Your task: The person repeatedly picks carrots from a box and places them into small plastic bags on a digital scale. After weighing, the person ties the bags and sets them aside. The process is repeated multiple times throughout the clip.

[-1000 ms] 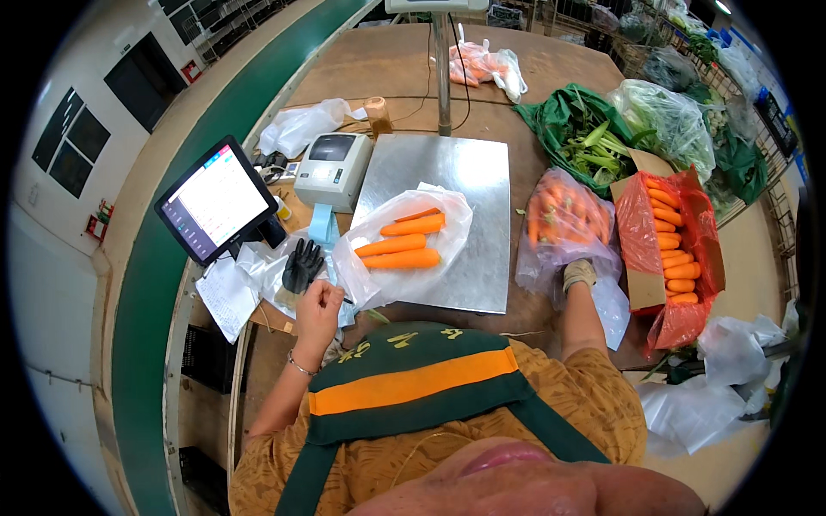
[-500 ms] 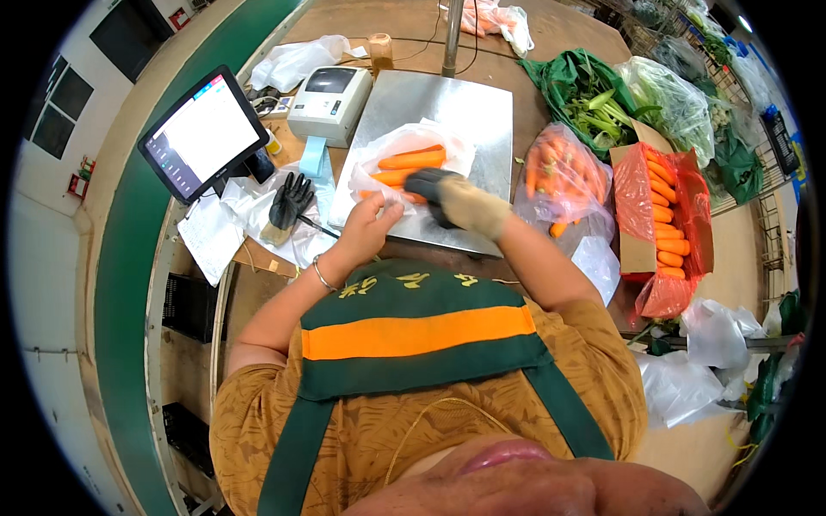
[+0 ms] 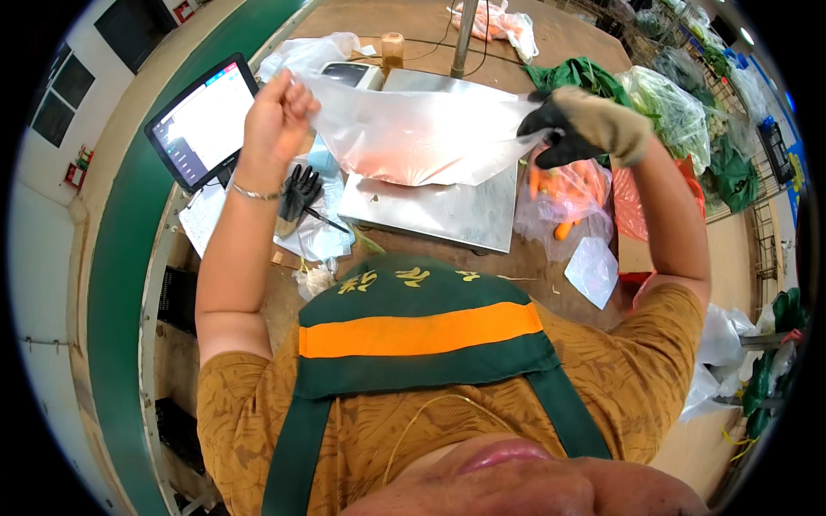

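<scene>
Between my two hands a whitish translucent plastic bag (image 3: 430, 116) is stretched wide above the metal scale plate (image 3: 430, 213). Blurred orange shows through its sagging bottom, where the carrots lie. My bare left hand (image 3: 280, 120), with a bracelet at the wrist, is closed on the bag's left corner. On the right side, my right hand (image 3: 581, 129) wears a black and beige glove and pinches the other corner. A spare black glove (image 3: 299, 193) lies left of the scale.
The screen (image 3: 202, 120) stands at the left, beside a partly hidden label printer (image 3: 354, 76). To the right are a bag of carrots (image 3: 564, 185), a red-lined carton (image 3: 632, 211) and bagged green vegetables (image 3: 671, 107). A metal pole (image 3: 465, 39) rises behind the scale.
Both hands have moved up and apart from the carrots on the scale, pulling the bag's corners taut. The bag now hides the carrots, and its bottom hangs over the plate.
</scene>
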The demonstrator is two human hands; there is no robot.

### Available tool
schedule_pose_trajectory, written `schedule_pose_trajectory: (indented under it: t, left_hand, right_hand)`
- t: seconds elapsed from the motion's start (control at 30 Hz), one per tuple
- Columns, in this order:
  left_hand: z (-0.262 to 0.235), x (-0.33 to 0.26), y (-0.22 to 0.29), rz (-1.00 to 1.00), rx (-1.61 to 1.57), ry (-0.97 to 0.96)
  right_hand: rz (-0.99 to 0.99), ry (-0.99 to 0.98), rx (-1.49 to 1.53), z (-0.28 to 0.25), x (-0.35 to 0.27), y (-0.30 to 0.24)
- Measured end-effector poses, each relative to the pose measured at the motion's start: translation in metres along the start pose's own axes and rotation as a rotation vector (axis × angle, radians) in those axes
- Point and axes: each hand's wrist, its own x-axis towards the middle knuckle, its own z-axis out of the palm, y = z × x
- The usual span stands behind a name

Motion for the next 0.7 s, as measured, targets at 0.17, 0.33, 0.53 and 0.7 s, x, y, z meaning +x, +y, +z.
schedule_pose_trajectory:
  t: [0.17, 0.33, 0.53, 0.7]
  left_hand:
    - [0.053, 0.013, 0.008, 0.118, 0.203, -0.167]
    - [0.122, -0.016, -0.034, 0.097, 0.641, -0.42]
    - [0.131, -0.043, -0.047, 0.36, 0.67, -0.476]
    - [0.076, -0.022, -0.123, 0.37, 0.732, -0.79]
  right_hand:
    - [-0.083, 0.49, -0.216, -0.011, -0.011, -0.017]
    - [-0.08, 0.864, 0.235, 0.023, 0.053, -0.058]
    - [-0.08, 0.667, 0.762, 0.034, 0.062, -0.103]
    - [-0.491, 0.597, 0.838, 0.009, 0.065, -0.153]
